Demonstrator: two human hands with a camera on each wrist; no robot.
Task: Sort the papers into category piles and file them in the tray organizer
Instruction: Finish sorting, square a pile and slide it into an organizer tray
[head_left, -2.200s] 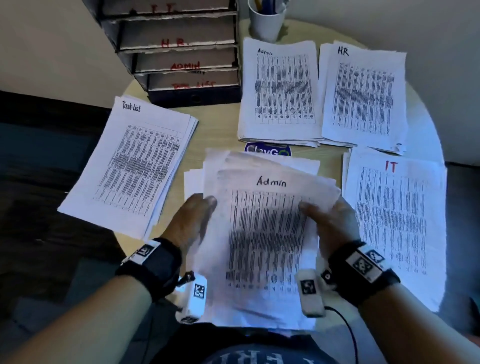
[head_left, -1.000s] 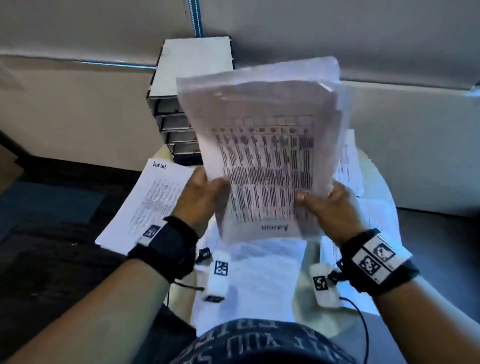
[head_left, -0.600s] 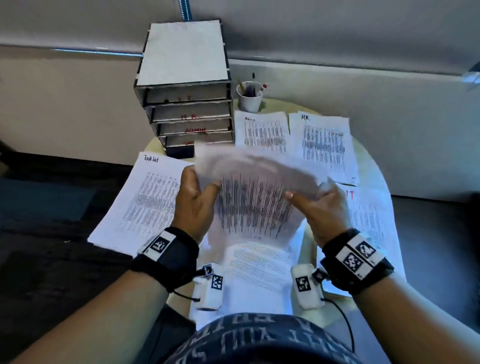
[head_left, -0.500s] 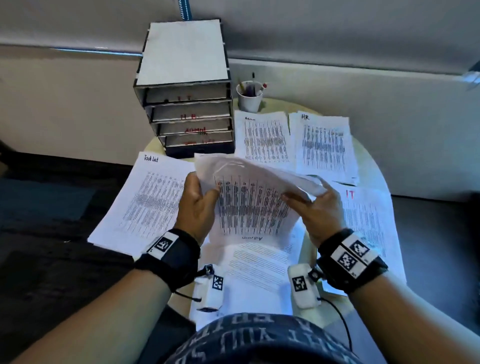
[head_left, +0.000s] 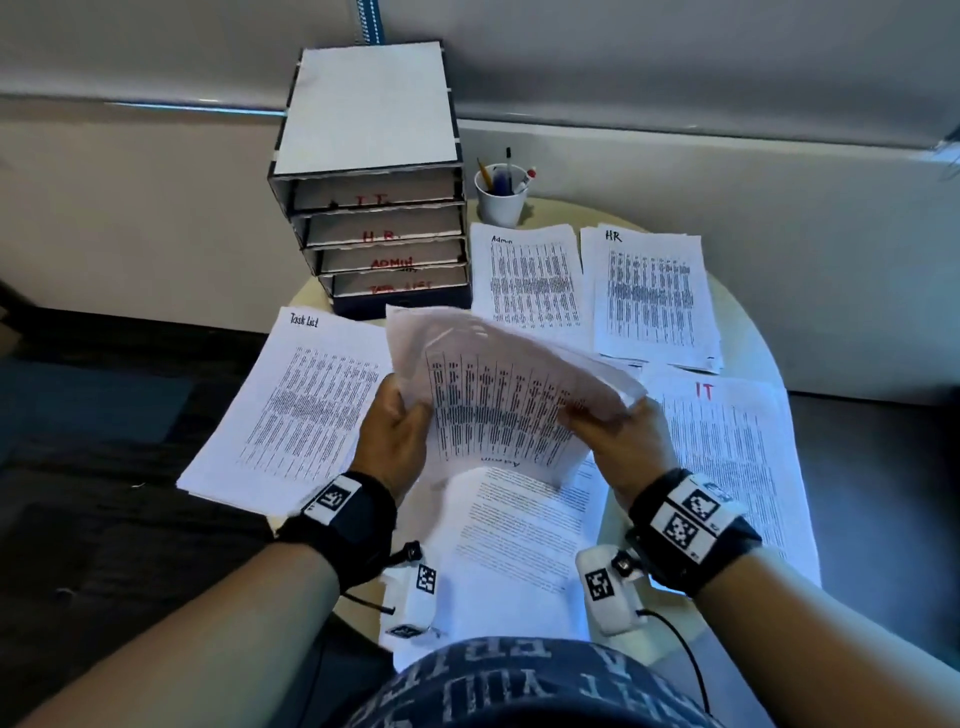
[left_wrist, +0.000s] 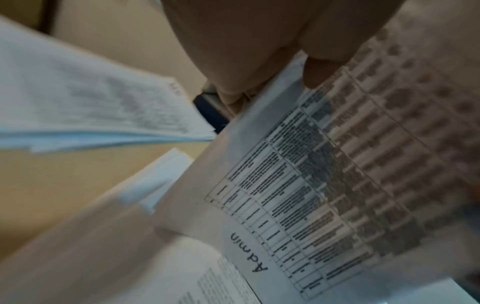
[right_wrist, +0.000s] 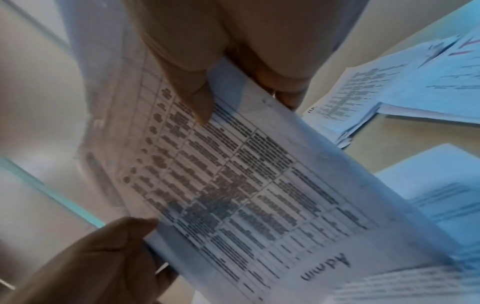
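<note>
A: Start at the left. What's written there?

B: The pile (head_left: 291, 410) at the table's left edge is headed "Task List" in black handwriting. Behind it stands the tray organizer (head_left: 371, 182), four trays lettered in red, top to bottom: "I.T.", "H.R.", "ADMIN", and a bottom label partly hidden that looks like "TASK LIST". Each tray shows a pale sheet or liner inside; I cannot tell more.

A: And the hands?

B: The left hand (head_left: 392, 441) grips the left edge of a bent sheaf of papers (head_left: 498, 405), thumb in front, fingers curled behind. The right hand (head_left: 623, 441) pinches the right edge the same way, thumb (right_wrist: 192, 98) pressed on the printed grid. The sheaf is held above the table, near the middle, its top curling toward the organizer. The heading "Admin" reads upside down at the lower edge.

A: Beneath it?

B: A loose sheet of dense text (head_left: 514, 525) lies on the table near the person.

A: Further right?

B: A white cup (head_left: 501, 200) holding pens and a pencil stands just beside the organizer. In front of it lies a pile headed "Admin" (head_left: 530, 280), then one headed "HR" (head_left: 652, 296). Nearest on the right, a pile marked "IT" (head_left: 727, 457) in red.
</note>
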